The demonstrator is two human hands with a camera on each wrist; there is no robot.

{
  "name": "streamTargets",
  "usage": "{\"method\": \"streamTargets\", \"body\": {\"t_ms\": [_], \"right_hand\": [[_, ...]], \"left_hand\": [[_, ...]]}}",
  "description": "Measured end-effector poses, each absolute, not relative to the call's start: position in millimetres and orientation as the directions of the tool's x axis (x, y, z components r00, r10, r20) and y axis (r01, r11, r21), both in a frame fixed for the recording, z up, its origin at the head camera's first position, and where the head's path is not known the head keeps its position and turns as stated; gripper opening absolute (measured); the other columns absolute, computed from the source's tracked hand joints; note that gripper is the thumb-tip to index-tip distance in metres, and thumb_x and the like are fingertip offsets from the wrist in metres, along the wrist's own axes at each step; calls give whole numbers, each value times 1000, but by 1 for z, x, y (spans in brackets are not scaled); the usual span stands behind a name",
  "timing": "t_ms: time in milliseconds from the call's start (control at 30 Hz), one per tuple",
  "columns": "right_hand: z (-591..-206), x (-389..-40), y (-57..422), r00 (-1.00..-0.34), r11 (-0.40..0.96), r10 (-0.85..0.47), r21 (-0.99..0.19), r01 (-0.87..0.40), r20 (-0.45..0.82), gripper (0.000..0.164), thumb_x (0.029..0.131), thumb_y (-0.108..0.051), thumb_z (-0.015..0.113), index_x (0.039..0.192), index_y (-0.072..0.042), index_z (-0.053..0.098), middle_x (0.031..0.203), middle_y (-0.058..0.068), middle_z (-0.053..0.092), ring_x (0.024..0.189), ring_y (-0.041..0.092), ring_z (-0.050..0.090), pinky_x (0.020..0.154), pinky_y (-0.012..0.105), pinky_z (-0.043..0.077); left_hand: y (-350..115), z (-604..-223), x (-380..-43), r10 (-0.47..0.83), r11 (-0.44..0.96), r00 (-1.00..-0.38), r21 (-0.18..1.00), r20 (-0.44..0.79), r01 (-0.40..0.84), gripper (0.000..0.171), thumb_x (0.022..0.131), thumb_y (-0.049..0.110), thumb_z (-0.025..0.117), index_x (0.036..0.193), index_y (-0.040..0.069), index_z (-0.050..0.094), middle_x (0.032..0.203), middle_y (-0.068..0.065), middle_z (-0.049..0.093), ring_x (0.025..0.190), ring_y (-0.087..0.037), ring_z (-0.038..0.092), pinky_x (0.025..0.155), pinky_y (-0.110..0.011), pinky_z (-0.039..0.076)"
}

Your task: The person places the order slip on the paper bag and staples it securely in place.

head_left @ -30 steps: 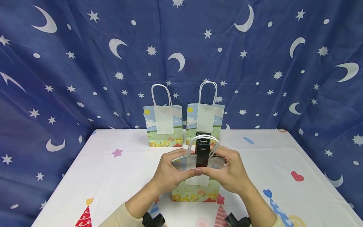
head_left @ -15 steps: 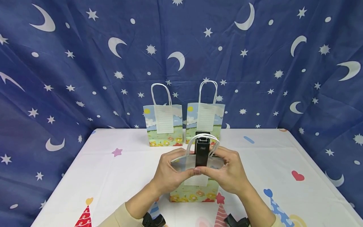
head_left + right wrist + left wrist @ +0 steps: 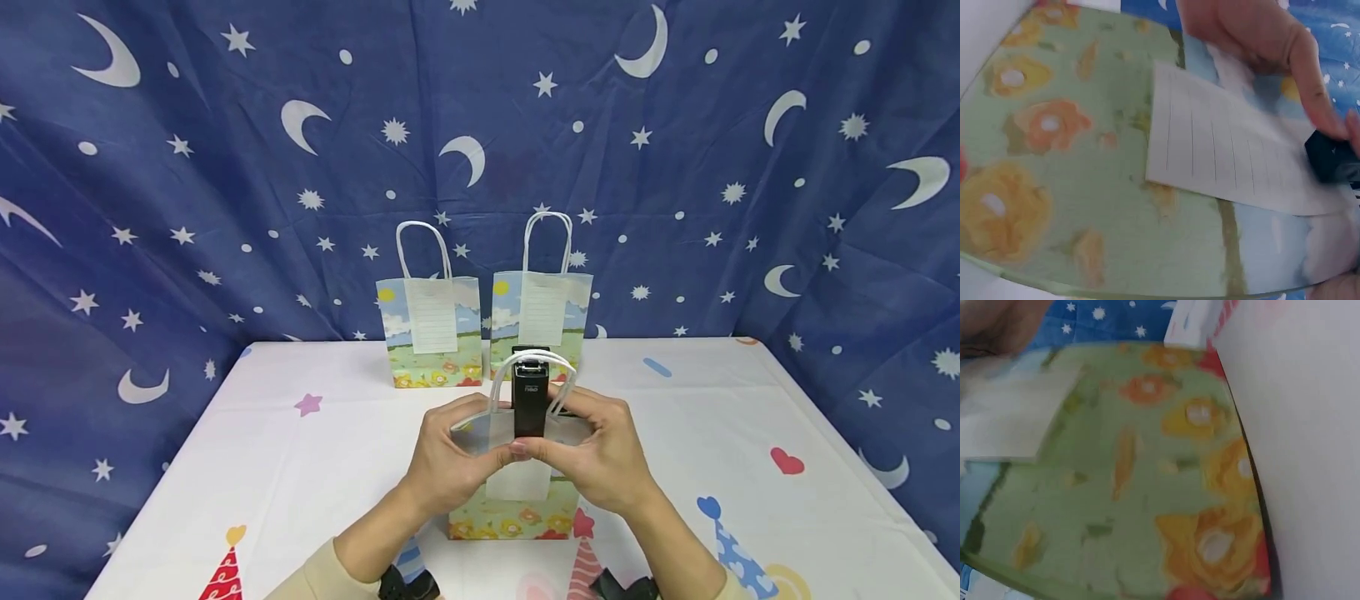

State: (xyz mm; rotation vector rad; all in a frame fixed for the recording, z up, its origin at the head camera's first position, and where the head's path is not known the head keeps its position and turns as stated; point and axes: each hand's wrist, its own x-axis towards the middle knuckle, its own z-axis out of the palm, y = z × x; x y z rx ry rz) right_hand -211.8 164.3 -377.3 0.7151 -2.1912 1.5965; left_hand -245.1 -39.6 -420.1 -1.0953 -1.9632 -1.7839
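In the head view, a black stapler [image 3: 531,396] stands end-on at the top edge of a small paper gift bag [image 3: 517,521] with printed flowers. My left hand [image 3: 450,458] and right hand [image 3: 609,454] grip the stapler from either side, thumbs meeting on its near end. Their other fingers reach behind the bag's top and are partly hidden. White rope handles [image 3: 534,357] arch around the stapler. A white lined card [image 3: 1210,137] lies against the bag's front, its upper end under the stapler. The right wrist view shows fingers at the stapler; the left wrist view shows mainly the bag's front.
Two similar bags, a left one [image 3: 435,367] and a right one [image 3: 577,333], stand upright at the table's back edge, each with a lined card on its front. A white patterned cloth covers the table [image 3: 300,467]. Behind it hangs a blue moon-and-star curtain [image 3: 225,167].
Both hands keep their grip on the stapler. The bag's lower part and its card appear slightly lower in the head view, and the view itself has shifted a little.
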Motion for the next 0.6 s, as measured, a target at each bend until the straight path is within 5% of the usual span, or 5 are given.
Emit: {"method": "streamTargets", "body": {"t_ms": [400,600], "right_hand": [[-370,-210,170,-838,281,-226,-791,-544,496,47,73,-4,94,116,-9,77,109,9,77,92,12,75,77,31,63],[-368,-210,174,-849,316,-253,-790,-526,464,49,74,-11,94,120,-14,75,113,5,77,96,13,75,81,32,62]], "left_hand": [[-44,-413,-245,403,-5,-735,804,545,594,45,80,12,91,122,16,73,113,-3,77,104,-13,72,84,-32,60],[-50,-408,-246,448,102,-807,875,384,473,55,78,24,93,127,31,71,126,13,72,122,-11,66,103,-40,53]]}}
